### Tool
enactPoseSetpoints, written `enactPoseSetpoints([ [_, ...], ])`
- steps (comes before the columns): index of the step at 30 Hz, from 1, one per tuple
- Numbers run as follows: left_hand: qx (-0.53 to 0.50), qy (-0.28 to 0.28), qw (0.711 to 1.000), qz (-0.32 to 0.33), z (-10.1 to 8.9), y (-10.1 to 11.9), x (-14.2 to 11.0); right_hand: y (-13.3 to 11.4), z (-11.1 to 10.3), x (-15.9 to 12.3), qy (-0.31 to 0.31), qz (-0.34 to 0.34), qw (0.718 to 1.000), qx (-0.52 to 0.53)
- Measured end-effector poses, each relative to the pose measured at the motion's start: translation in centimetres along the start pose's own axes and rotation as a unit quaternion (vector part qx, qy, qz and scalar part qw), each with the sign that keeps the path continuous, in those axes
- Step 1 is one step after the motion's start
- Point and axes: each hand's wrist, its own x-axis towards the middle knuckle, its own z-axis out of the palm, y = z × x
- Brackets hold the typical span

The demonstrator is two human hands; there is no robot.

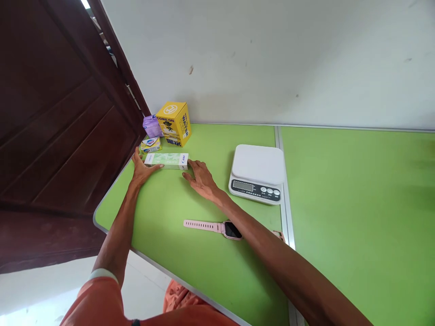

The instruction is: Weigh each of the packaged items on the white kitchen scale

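Left hand (141,172), spread wide, at left end of green-and-white box (166,159); right hand (203,180), thumb and fingers parted, at right end; green counter (163,201) beneath

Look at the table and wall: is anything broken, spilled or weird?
Nothing looks spilled, and the green-and-white carton looks undamaged. The odd bit is on the pale wall: a brownish mark above the yellow COME ON box, perhaps chipped paint. It stands out because the wall around it is mostly plain.
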Motion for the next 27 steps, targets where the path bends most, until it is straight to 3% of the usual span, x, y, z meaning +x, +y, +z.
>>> enactPoseSetpoints([
  [4,-0.019,0.034,0.999,-0.012,-1.0,-1.1,1.6,0.5,0.5,0.1,0.02,-0.016,1.0,0.0],
  [8,-0.072,-0.014,0.997,-0.037,-1.6,-1.1,4.0,0.9,0.9,0.3,0.034,-0.025,0.999,-0.006],
  [11,-0.068,-0.036,0.997,-0.009,-1.0,-0.5,5.0,1.1,1.0,0.4,0.034,-0.029,0.999,-0.006],
  [16,-0.064,-0.054,0.996,0.021,0.2,0.8,4.6,1.3,1.2,0.6,0.037,-0.033,0.999,-0.006],
  [22,-0.041,-0.075,0.996,0.02,-0.7,1.0,3.5,0.8,1.7,0.8,0.036,-0.044,0.998,-0.021],
  [27,-0.017,-0.01,1.0,-0.001,-0.4,0.7,4.2,0.8,1.9,0.7,0.026,-0.048,0.998,-0.036],
])
